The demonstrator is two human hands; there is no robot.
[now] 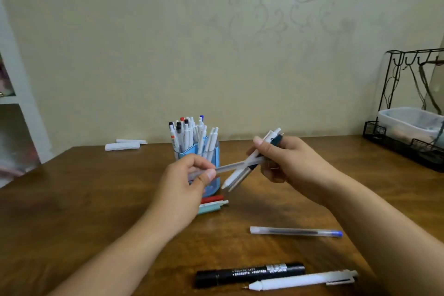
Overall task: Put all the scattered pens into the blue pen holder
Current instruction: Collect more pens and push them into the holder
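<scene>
Head camera: our right hand (286, 158) gripped a pen bundle (249, 161), our left hand (189, 180) pinched a clear pen (236, 166) before the blue pen holder (211, 151) (already crowded) mid-table; forcing more in risked tipping it.

Soft, even indoor light, slightly hazy picture.
Faint shadows sit under the hands on the table (72, 199); edges bend with wide-angle distortion, the shelf (14, 103) at left smears into blur.
</scene>
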